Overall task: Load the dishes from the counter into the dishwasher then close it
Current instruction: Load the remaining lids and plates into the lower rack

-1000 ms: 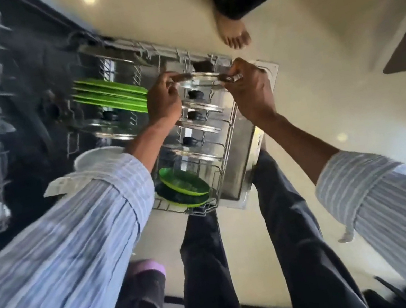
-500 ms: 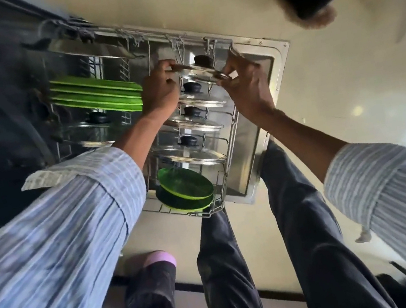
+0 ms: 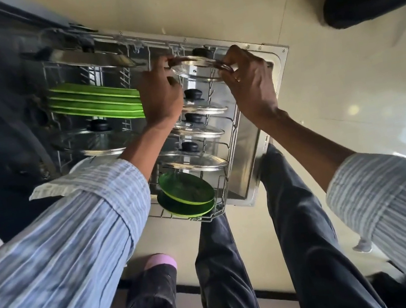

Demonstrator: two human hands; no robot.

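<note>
A: How did you judge the glass lid [image 3: 197,69] would handle?

B: It was glass with a metal rim, so I judged it stiff, rather heavy for its size, and fragile. If it was wet, the glass could slip. The rim looked like the safest place to hold, at two opposite sides, as the person did. The black knob was also a possible place, but it faced away from the hands.

A: How did it look?

B: It was round and transparent, with a thin shiny band around the edge and a black knob in the middle. It was tilted, nearly standing on its edge.

A: And the hands?

B: The left hand [image 3: 158,93] pinched the rim on its side with curled fingers. The right hand [image 3: 248,78] gripped the opposite rim, fingers bent around it. The lid was between the two hands, at the far end of the lower rack [image 3: 226,185], which stood pulled out over the open dishwasher door [image 3: 280,58].

A: What was near the hands?

B: Just below them, toward the person, three similar lids [image 3: 202,124] stood in a row. Beyond the left hand were green plates [image 3: 95,105] on edge, and nearest the person's legs were green bowls [image 3: 186,197].
</note>
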